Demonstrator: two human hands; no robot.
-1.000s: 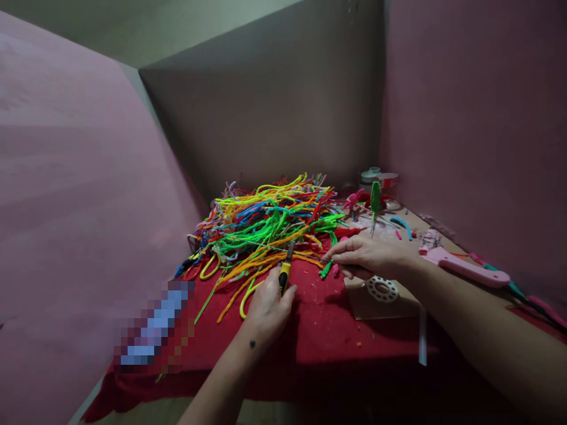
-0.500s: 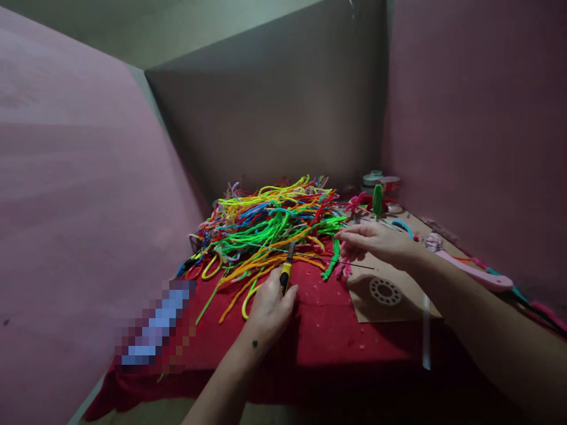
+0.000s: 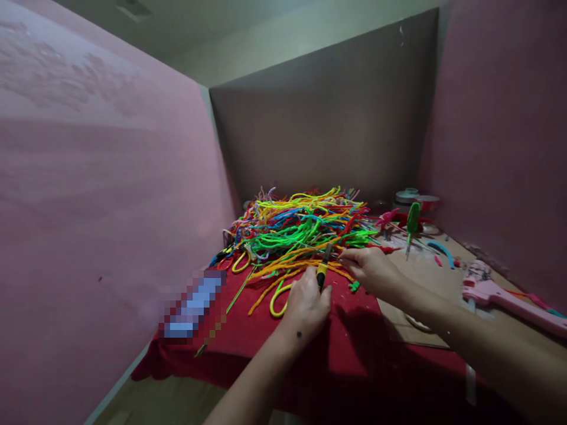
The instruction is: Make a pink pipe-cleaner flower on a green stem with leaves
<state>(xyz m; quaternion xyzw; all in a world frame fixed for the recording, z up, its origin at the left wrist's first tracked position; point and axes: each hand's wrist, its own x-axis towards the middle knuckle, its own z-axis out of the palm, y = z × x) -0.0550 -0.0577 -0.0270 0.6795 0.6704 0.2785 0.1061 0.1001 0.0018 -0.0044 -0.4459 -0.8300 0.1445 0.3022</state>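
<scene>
A big heap of coloured pipe cleaners (image 3: pixel 301 227) lies on a red cloth (image 3: pixel 354 348). My left hand (image 3: pixel 306 307) is closed round a yellow and black handled tool (image 3: pixel 322 268) whose tip points into the heap's near edge. My right hand (image 3: pixel 372 268) sits just right of that tool, fingers pinched together at the orange strands; what they hold is too thin to make out. A small green pipe cleaner piece (image 3: pixel 354 287) lies under the right hand.
A cardboard sheet (image 3: pixel 425 277) lies at the right with a pink glue gun (image 3: pixel 509 298), a green-handled tool (image 3: pixel 411 221), a tape roll (image 3: pixel 416 200) and pink twisted pieces (image 3: pixel 390 217). Pink and grey walls enclose the table on three sides.
The view has swung left. My right hand has moved left from the cardboard to the heap's edge beside the tool. My left hand has kept its grip on the tool.
</scene>
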